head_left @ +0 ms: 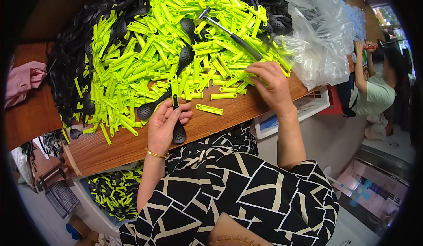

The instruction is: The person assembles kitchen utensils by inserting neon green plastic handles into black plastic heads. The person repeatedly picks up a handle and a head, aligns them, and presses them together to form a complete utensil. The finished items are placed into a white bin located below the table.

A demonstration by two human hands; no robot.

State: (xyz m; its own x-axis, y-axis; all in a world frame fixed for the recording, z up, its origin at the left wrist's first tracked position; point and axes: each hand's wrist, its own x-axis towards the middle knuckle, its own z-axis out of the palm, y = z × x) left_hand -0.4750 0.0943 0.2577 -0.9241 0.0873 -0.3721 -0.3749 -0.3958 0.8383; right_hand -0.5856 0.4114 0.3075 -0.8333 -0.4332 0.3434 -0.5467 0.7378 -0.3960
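My left hand (164, 122) is closed round a black slotted spoon (179, 133), its bowl toward me. A lime-green handle sleeve (174, 85) sits in line with the spoon's far end, upright above my fingers. My right hand (272, 85) is over the near right edge of the pile of lime-green handle sleeves (154, 48). Its thumb and forefinger are curved and apart, close to a few sleeves, with none plainly gripped. Just beyond it lies a hammer (233, 33) with a dark grip, on top of the pile. One loose sleeve (209, 109) lies between my hands.
Black slotted spoons (66, 70) are heaped behind and left of the sleeves. Clear plastic sheeting (317, 39) covers the right end of the wooden table (101, 151). Below stand a bin of green-handled pieces (116, 193) and a white crate (308, 107). Another person (374, 83) works at right.
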